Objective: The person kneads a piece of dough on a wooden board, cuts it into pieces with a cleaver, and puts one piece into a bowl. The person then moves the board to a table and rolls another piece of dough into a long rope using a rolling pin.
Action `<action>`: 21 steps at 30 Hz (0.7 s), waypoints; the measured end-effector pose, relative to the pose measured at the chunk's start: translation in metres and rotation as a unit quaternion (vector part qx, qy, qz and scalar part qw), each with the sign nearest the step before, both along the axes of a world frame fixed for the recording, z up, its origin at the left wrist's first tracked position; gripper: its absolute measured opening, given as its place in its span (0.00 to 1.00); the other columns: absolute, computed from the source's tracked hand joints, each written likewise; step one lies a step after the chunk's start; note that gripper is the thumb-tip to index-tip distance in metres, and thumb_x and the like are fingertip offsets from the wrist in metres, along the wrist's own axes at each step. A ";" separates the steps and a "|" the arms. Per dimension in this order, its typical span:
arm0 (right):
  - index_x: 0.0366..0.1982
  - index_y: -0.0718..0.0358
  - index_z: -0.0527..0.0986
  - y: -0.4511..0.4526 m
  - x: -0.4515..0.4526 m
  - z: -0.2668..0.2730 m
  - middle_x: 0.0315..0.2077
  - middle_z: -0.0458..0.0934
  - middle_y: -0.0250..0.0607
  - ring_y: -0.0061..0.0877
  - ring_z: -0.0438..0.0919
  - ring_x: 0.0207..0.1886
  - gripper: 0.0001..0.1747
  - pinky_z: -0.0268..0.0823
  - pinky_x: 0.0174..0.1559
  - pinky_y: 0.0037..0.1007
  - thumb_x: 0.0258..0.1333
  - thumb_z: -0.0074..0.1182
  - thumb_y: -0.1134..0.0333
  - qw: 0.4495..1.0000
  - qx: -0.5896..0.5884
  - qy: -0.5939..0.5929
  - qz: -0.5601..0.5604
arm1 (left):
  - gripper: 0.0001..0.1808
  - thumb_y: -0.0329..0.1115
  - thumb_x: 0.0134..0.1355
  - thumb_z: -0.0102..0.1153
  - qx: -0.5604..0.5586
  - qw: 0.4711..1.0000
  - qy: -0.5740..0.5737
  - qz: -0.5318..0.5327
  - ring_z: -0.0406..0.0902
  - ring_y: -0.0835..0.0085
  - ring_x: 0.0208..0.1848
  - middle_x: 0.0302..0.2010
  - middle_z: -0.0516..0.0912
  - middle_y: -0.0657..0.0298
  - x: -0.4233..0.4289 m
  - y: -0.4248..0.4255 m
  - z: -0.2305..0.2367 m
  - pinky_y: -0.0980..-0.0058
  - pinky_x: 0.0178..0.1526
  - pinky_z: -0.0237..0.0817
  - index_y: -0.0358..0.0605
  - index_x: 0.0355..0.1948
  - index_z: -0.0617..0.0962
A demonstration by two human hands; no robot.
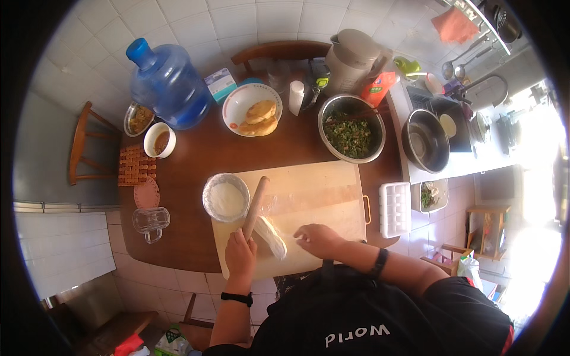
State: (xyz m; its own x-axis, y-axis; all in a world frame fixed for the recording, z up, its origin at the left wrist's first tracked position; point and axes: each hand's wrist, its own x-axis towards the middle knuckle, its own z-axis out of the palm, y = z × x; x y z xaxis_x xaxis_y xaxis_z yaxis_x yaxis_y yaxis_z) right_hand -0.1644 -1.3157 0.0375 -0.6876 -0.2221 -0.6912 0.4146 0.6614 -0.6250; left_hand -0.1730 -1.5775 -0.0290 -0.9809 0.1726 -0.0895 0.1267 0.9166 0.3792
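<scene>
My left hand (241, 256) grips the lower end of a wooden rolling pin (256, 207), which slants up over a wooden cutting board (320, 196). Just right of the pin, a long flattened strip of dough (270, 238) lies on the board, partly beneath the pin at its upper end. My right hand (318, 240) hovers by the dough with fingers loosely curled and slightly apart. Nothing shows in it. A metal bowl of white flour (226, 197) stands at the board's left edge, beside the pin.
Behind the board stand a steel bowl of chopped green filling (352, 129) and a white bowl with flatbreads (253, 111). Further left are a blue water jug (171, 84), a sauce bowl (159, 140) and a glass mug (151, 221). A white ice-cube tray (395, 209) lies right of the board.
</scene>
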 end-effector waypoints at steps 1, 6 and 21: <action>0.54 0.63 0.76 -0.016 -0.002 -0.004 0.45 0.81 0.48 0.41 0.79 0.53 0.25 0.70 0.57 0.41 0.60 0.58 0.57 0.999 0.021 0.033 0.011 | 0.21 0.34 0.59 0.62 0.001 1.000 0.005 0.003 0.79 0.49 0.43 0.41 0.78 0.49 -0.001 0.000 -0.001 0.56 0.43 0.73 0.35 0.52 0.73; 0.67 0.71 0.57 -0.086 -0.012 -0.020 0.59 0.65 0.57 0.47 0.68 0.62 0.48 0.65 0.64 0.44 0.53 0.66 0.54 0.986 0.101 0.116 0.060 | 0.22 0.32 0.57 0.64 -0.016 0.999 0.050 0.009 0.77 0.50 0.46 0.43 0.77 0.49 0.000 -0.012 -0.022 0.56 0.47 0.72 0.36 0.52 0.74; 0.58 0.63 0.72 -0.024 -0.032 -0.052 0.52 0.71 0.51 0.47 0.69 0.60 0.29 0.66 0.63 0.41 0.50 0.55 0.72 0.956 0.139 0.245 -0.084 | 0.25 0.33 0.57 0.67 0.004 0.996 0.089 0.016 0.74 0.48 0.50 0.48 0.76 0.48 0.000 -0.028 -0.029 0.55 0.53 0.69 0.38 0.54 0.75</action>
